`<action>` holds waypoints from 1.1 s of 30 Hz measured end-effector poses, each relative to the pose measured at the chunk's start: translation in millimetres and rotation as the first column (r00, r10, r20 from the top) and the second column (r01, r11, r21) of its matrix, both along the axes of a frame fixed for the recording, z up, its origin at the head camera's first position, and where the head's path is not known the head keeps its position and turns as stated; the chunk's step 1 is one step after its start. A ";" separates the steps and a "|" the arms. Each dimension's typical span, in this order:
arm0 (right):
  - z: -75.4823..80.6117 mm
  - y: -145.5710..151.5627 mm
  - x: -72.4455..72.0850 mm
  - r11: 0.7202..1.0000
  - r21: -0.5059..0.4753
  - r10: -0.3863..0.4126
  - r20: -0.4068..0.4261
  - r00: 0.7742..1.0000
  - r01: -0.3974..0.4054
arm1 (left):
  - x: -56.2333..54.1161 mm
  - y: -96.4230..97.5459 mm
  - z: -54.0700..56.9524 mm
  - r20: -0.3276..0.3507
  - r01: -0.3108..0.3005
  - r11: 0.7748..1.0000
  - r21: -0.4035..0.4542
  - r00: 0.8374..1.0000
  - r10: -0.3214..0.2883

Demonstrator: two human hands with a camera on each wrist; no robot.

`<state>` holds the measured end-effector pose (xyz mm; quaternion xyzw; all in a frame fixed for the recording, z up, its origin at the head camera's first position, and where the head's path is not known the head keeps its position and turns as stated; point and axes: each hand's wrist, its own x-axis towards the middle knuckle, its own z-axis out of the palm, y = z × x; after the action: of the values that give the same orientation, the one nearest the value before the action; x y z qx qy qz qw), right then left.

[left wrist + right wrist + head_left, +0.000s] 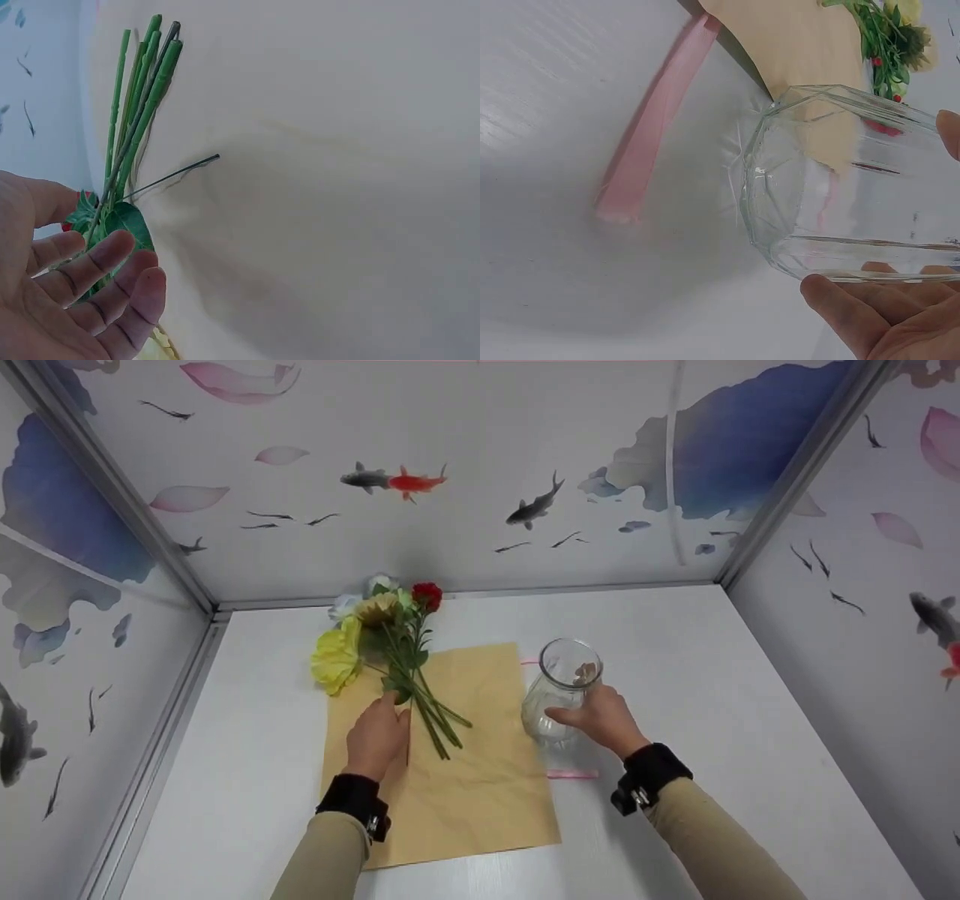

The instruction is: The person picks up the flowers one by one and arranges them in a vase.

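A bunch of flowers (405, 649) with yellow, red and pale blooms lies across brown wrapping paper (480, 795), its green stems (142, 105) crossing toward me. At the leaves beside those stems is my left hand (377, 735); in the left wrist view its fingers (112, 262) are loosely bent and spread, overlapping the leaves. My right hand (606, 720) holds a clear glass vase (840, 187) by its right side, thumb on one side and fingers on the other. The vase's round mouth (570, 641) faces up in the head view.
A pink ribbon (649, 135) lies on the white table (690, 675), partly hidden by the paper and vase. Printed panels with fish and petals (480, 540) enclose the table at the back and both sides.
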<state>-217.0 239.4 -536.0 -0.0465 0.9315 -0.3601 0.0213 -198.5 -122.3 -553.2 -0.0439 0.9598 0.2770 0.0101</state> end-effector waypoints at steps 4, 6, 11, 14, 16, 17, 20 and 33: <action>0.3 -0.8 0.6 1.000 0.022 0.009 -0.021 1.000 -0.008 | -5.5 2.9 1.9 -0.035 0.013 1.000 0.000 0.999 -0.013; 0.7 -0.9 1.2 0.999 0.031 0.013 -0.026 1.000 -0.012 | -9.2 4.4 2.6 -0.039 0.015 1.000 0.000 0.999 -0.015; 1.8 -1.4 2.9 1.000 0.016 0.012 -0.015 1.000 -0.012 | -17.9 9.1 0.1 -0.011 0.004 1.000 -0.005 1.000 -0.004; 1.5 -1.4 3.0 1.000 0.020 0.011 -0.021 1.000 -0.010 | -20.8 11.6 -3.0 0.011 -0.023 1.000 0.000 1.000 0.023; 1.0 -1.2 2.7 1.000 0.026 0.010 -0.029 1.000 -0.010 | -21.5 13.2 -4.9 0.031 -0.043 0.999 0.003 0.999 0.043; 0.7 -1.1 2.5 1.000 0.030 0.011 -0.032 0.999 -0.010 | -21.7 13.7 -5.8 0.040 -0.053 0.999 0.004 0.998 0.052; 0.6 -1.0 2.1 0.999 0.041 0.010 -0.043 0.999 -0.008 | -20.7 14.8 -8.4 0.066 -0.061 0.998 0.002 0.996 0.061; 0.2 -0.1 1.8 0.999 0.040 0.007 -0.024 1.000 -0.006 | -18.4 13.5 -17.4 0.037 -0.025 1.000 -0.011 0.999 0.025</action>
<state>-215.1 239.3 -535.9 -0.0533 0.9386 -0.3408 0.0120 -216.9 -108.8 -570.6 -0.0611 0.9602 0.2714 0.0241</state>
